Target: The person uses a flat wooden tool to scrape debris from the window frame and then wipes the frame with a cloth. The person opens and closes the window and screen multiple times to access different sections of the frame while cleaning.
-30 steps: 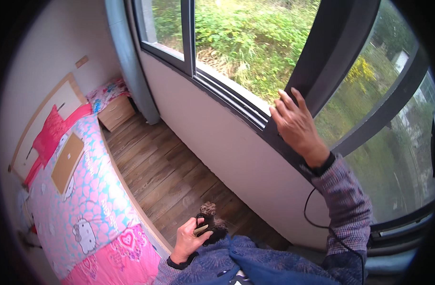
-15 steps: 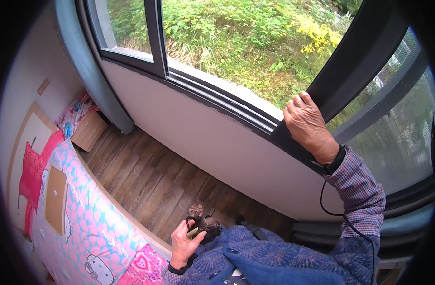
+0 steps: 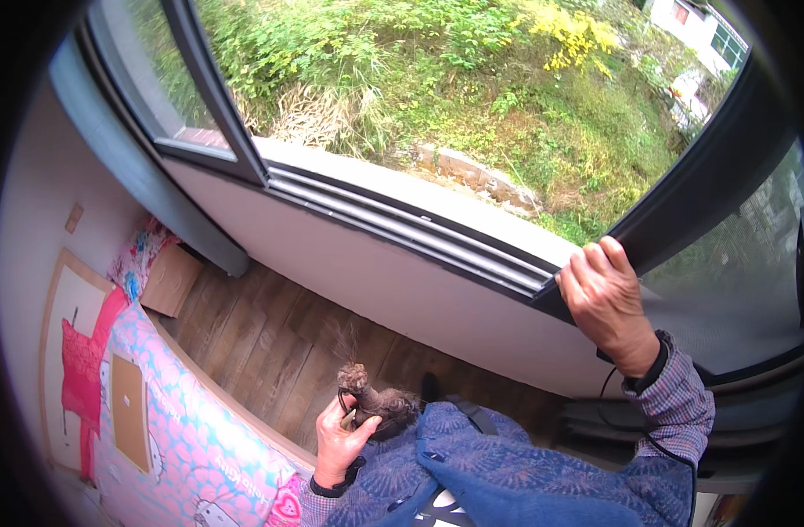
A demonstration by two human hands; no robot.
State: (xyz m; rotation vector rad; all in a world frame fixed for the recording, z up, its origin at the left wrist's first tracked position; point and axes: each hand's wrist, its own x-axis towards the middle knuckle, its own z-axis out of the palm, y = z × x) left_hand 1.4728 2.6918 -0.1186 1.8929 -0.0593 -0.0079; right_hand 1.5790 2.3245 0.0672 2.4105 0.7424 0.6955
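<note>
My right hand (image 3: 611, 307) is closed over the edge of the dark-framed sliding window sash (image 3: 709, 184), beside the bottom track. The window stands partly open to its left. Low in the view my left hand (image 3: 338, 446) is curled, thumb against fingers, at a brown hair-like bundle (image 3: 386, 407) with a knotted, frizzy end. A black loop and a small pale piece show between thumb and fingers; I cannot make out what they belong to. The bundle lies against my blue patterned garment (image 3: 525, 461).
The window track (image 3: 402, 224) runs along a pale wall (image 3: 367, 281). At left is a bed with a pink and blue cover (image 3: 200, 430); a brown rectangular board (image 3: 130, 413) lies on it. A cardboard box (image 3: 172, 279) stands beyond. Blue-grey pipe (image 3: 147, 167) fills the left corner.
My right hand has moved right with the window sash, and the opening is wider. The view has shifted, so a white building shows outside. My left hand keeps its hold.
</note>
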